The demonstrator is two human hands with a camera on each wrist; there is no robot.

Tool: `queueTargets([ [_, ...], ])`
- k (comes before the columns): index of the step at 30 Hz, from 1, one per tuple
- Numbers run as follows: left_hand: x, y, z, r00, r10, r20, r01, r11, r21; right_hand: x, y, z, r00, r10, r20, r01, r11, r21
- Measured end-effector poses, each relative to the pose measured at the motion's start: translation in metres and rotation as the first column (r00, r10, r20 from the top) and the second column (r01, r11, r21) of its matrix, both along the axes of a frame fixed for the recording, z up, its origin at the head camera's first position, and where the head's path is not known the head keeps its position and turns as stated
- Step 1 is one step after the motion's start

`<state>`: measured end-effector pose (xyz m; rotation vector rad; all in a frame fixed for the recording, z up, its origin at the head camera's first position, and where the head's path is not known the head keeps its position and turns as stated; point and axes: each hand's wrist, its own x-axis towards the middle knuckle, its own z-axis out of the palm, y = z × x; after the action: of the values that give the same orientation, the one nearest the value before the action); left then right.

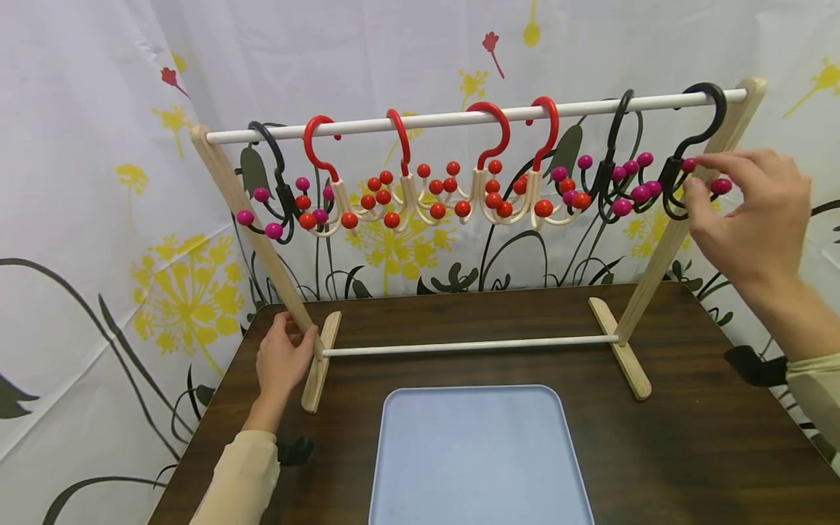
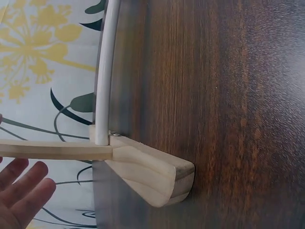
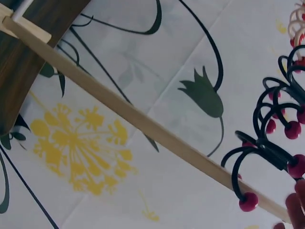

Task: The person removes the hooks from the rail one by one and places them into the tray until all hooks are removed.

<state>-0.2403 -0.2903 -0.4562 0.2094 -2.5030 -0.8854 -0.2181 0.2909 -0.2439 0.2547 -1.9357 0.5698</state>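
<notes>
A wooden hanging rack [image 1: 282, 273] with white rods stands on the table. My left hand [image 1: 282, 357] grips the lower part of its left post [image 2: 52, 151]; the left wrist view shows the fingers beside that post. Up at the rack's right end, my right hand [image 1: 755, 211] pinches a black hook hanger [image 1: 710, 117] with curved prongs and magenta balls, its hook over the top rod [image 1: 446, 119]. In the right wrist view, fingertips [image 3: 296, 210] sit by this hanger's prongs [image 3: 236, 179]. Another black hanger [image 1: 620, 127] hangs just left of it.
Several red-hooked hangers [image 1: 488, 113] with cream prongs and red balls hang along the middle of the rod. A third black hanger [image 1: 272, 149] is at the left end. A light blue tray [image 1: 472, 452] lies on the dark wooden table [image 1: 695, 437], before a patterned curtain [image 1: 79, 87].
</notes>
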Motion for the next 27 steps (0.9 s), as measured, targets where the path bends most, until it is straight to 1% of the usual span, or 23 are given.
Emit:
queueTargets([
  [1, -0.001, 0.000, 0.000, 1.000, 0.008, -0.007, -0.008, 1.000, 0.000, -0.003, 0.001, 0.002, 1.000, -0.006, 0.026, 0.006, 1.000, -0.011],
  [3, -0.002, 0.001, -0.001, 0.999, 0.025, -0.020, -0.025, 1.000, 0.000, -0.006, 0.002, 0.007, 0.994, -0.017, 0.110, 0.023, 0.998, -0.055],
  [5, -0.004, 0.002, -0.001, 0.998, 0.042, -0.041, -0.042, 0.999, -0.005, -0.007, 0.003, 0.012, 0.977, -0.028, 0.213, 0.046, 0.996, -0.080],
  [6, -0.005, 0.003, -0.002, 0.997, 0.049, -0.053, -0.049, 0.999, -0.008, -0.008, 0.003, 0.014, 0.962, -0.033, 0.270, 0.059, 0.994, -0.091],
  [8, -0.006, 0.003, -0.003, 0.995, 0.059, -0.080, -0.060, 0.998, -0.016, -0.009, 0.004, 0.018, 0.926, -0.048, 0.376, 0.090, 0.991, -0.097],
  [10, -0.008, 0.004, -0.004, 0.992, 0.064, -0.107, -0.067, 0.997, -0.024, -0.011, 0.005, 0.020, 0.894, -0.068, 0.444, 0.115, 0.990, -0.078],
  [14, -0.011, 0.004, -0.007, 0.986, 0.081, -0.145, -0.085, 0.996, -0.024, -0.016, 0.006, 0.024, 0.834, -0.103, 0.542, 0.146, 0.989, -0.036],
  [16, -0.011, 0.005, -0.008, 0.983, 0.092, -0.158, -0.097, 0.995, -0.024, -0.019, 0.006, 0.025, 0.801, -0.118, 0.588, 0.161, 0.987, -0.021],
  [19, -0.013, 0.006, -0.010, 0.978, 0.107, -0.179, -0.113, 0.993, -0.026, -0.021, 0.006, 0.024, 0.763, -0.136, 0.632, 0.178, 0.984, -0.004],
  [21, -0.014, 0.006, -0.012, 0.975, 0.118, -0.191, -0.125, 0.992, -0.026, -0.022, 0.006, 0.025, 0.747, -0.153, 0.647, 0.192, 0.981, 0.010],
  [24, -0.016, 0.007, -0.014, 0.968, 0.138, -0.209, -0.144, 0.989, -0.017, -0.024, 0.006, 0.027, 0.742, -0.170, 0.648, 0.197, 0.980, 0.031],
  [27, -0.017, 0.007, -0.017, 0.962, 0.161, -0.221, -0.167, 0.986, -0.007, -0.026, 0.005, 0.031, 0.743, -0.153, 0.652, 0.182, 0.983, 0.023],
])
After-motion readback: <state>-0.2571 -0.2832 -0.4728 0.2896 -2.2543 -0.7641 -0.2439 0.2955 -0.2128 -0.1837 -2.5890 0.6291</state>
